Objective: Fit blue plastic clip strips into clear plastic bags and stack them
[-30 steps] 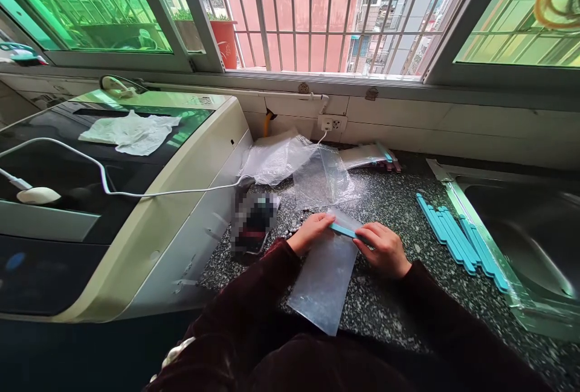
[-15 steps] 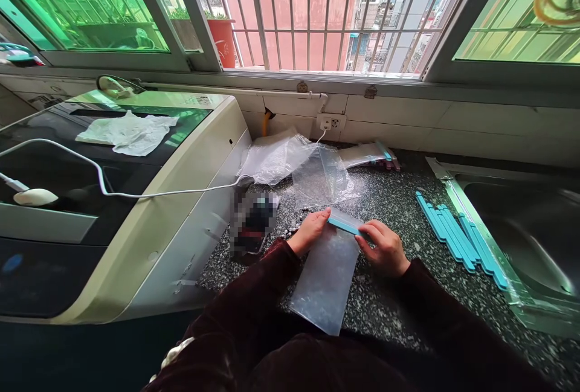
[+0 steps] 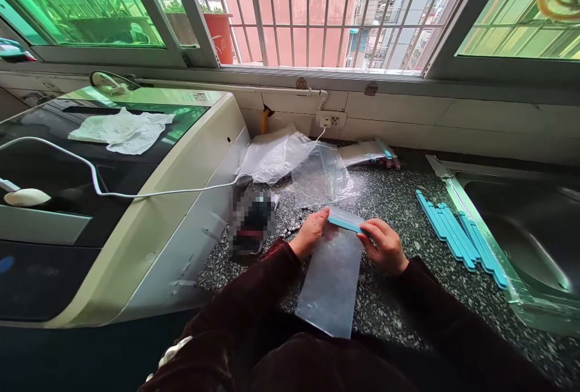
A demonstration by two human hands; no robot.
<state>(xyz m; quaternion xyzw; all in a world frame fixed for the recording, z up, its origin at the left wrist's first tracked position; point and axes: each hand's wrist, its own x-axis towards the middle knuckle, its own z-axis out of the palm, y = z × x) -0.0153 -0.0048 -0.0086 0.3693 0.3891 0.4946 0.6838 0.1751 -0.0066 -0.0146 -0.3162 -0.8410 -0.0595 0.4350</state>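
Note:
A clear, frosted plastic bag point(image 3: 330, 283) hangs toward me over the counter's front, with a light-blue bag sealing clip point(image 3: 345, 224) lying across it near its top end. My left hand point(image 3: 310, 234) is closed on the clip's left end and the bag edge there. At the other end, my right hand point(image 3: 384, 246) pinches the clip between thumb and fingers. A short flap of the bag shows above the clip. Several more light-blue clips point(image 3: 453, 234) lie side by side on the counter to the right of my right hand.
Loose clear bags point(image 3: 317, 171) lie behind my hands, beside bags with blue and pink clips point(image 3: 369, 153). A pixelated dark object point(image 3: 252, 223) is left of my left hand. A washing machine point(image 3: 190, 199) with a white cable borders the left; a metal sink point(image 3: 534, 241) borders the right.
The bag's lower end has swung slightly to the right and hangs straighter. Both hands keep their hold on the clip, and the head view has shifted a little.

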